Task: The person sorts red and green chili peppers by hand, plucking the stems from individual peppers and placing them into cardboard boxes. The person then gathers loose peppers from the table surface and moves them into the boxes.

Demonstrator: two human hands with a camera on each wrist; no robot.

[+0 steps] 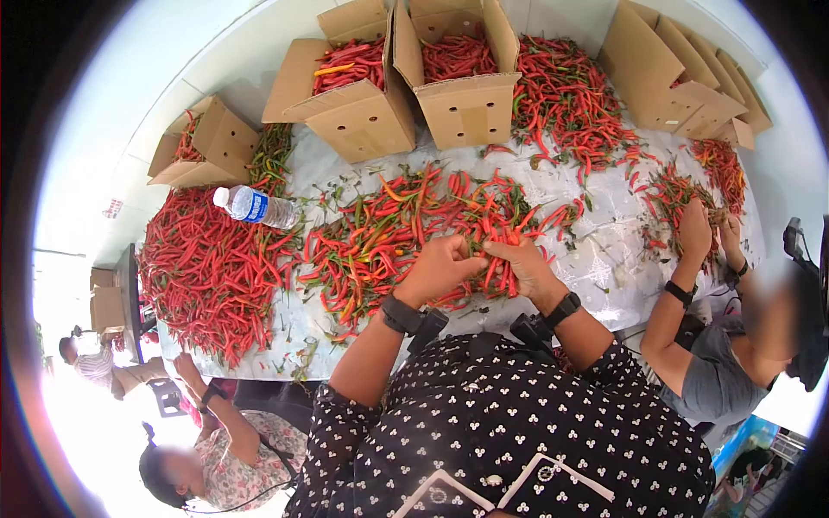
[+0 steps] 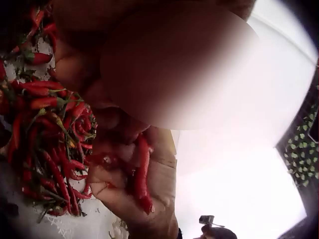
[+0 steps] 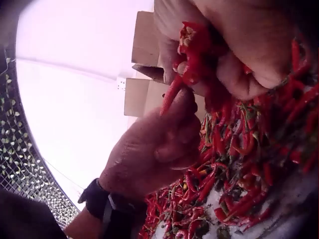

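Note:
In the head view my left hand (image 1: 440,269) and right hand (image 1: 528,269) meet over the front of a chili heap (image 1: 380,242). My right hand holds a bunch of red chilies (image 3: 197,47), their blunt ends showing between its curled fingers. The right wrist view also has the left hand (image 3: 154,149) pinching at a slim red chili (image 3: 172,94) beside that bunch. A red chili (image 2: 143,174) lies along the right palm in the left wrist view, where the nearer hand is dark and partly blurred.
A big red chili pile (image 1: 207,268) lies left, a water bottle (image 1: 255,207) on its edge. Cardboard boxes (image 1: 471,112) of chilies line the back. Another person's hands (image 1: 696,229) work at the right; a second person (image 1: 233,440) sits at the left.

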